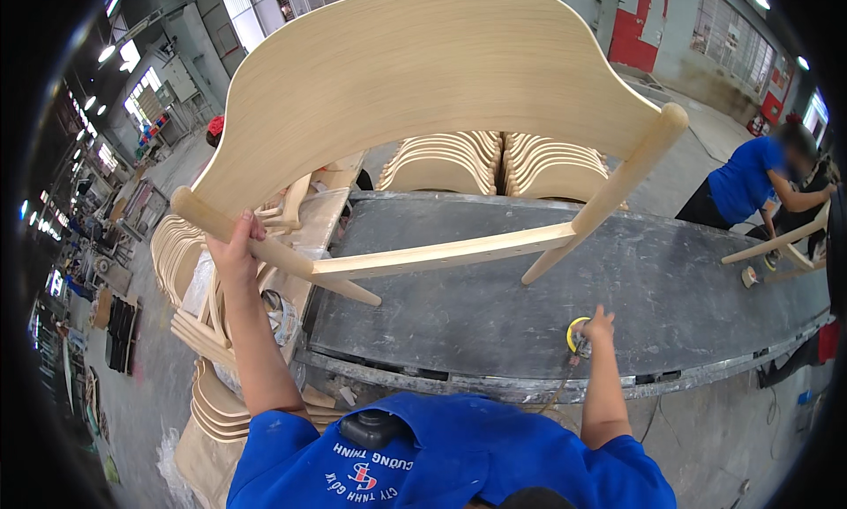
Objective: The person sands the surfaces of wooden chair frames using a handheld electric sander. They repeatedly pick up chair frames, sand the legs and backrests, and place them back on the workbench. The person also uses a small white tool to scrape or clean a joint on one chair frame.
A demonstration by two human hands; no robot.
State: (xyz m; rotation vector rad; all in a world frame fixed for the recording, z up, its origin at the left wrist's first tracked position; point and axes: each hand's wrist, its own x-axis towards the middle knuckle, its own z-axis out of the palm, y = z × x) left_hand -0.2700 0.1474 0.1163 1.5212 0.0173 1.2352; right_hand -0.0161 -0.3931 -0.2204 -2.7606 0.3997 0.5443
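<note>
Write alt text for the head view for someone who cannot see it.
A person's left hand grips a curved-back wooden chair frame at a dark worktable, while the right hand holds a yellow-edged round tool. Rows of curved wooden parts sit beyond it, and a co-worker in blue is at right.

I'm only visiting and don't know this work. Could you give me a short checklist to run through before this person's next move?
1. Left hand secure on the curved, pale wooden chair frame: ok, its fingers wrap a round post.
2. Right hand on the round, yellow-rimmed hand tool: ok, its grip is around the tool.
3. Tool switched off: cannot tell from a still picture.
4. Frame's leg tips resting on the scuffed, dark grey tabletop: cannot tell; they show over it, but contact is unclear.
5. Co-worker in a blue shirt away from this frame: ok, well apart, at far right.
</note>
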